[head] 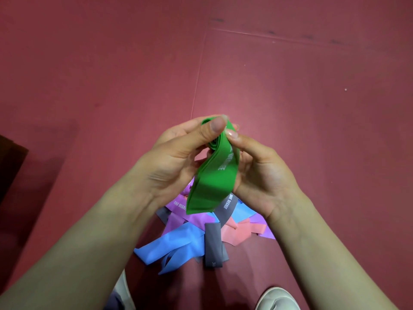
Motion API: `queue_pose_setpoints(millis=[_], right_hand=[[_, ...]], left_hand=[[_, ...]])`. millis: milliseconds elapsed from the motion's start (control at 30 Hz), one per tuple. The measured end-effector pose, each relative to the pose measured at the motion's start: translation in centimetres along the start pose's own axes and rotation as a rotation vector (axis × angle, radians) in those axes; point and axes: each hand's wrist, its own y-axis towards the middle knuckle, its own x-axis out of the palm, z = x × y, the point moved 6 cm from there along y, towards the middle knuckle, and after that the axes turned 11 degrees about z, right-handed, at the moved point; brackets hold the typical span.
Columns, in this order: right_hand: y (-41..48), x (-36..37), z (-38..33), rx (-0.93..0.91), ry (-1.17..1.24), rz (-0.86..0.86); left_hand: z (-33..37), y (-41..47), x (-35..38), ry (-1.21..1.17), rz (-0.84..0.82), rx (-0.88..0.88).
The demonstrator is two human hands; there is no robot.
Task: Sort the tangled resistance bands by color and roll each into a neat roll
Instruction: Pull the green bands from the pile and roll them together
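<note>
While left hand [176, 157] covers, green band [212, 186] half-hidden

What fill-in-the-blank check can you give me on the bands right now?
The left hand and right hand pinch the raised band, whose colour is ____.
The leftmost band in the floor pile is ____.
White lettering on the curved grey band reads ONE ____.
Missing: green; blue; DEGREE.
</note>
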Motion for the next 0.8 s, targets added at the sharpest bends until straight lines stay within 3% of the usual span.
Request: queue_pose_setpoints(millis=[467, 800], right_hand=[[0.25, -0.09, -0.09, 0.017, -0.043, 0.056], [0.19, -0.24, 0.11, 0.024, -0.076, 0.065]], left_hand=[[-0.38, 0.59, 0.27, -0.032, 0.089, 0.022], [-0.20, 0.33, 0.36, 0.085, 0.024, 0.021]])
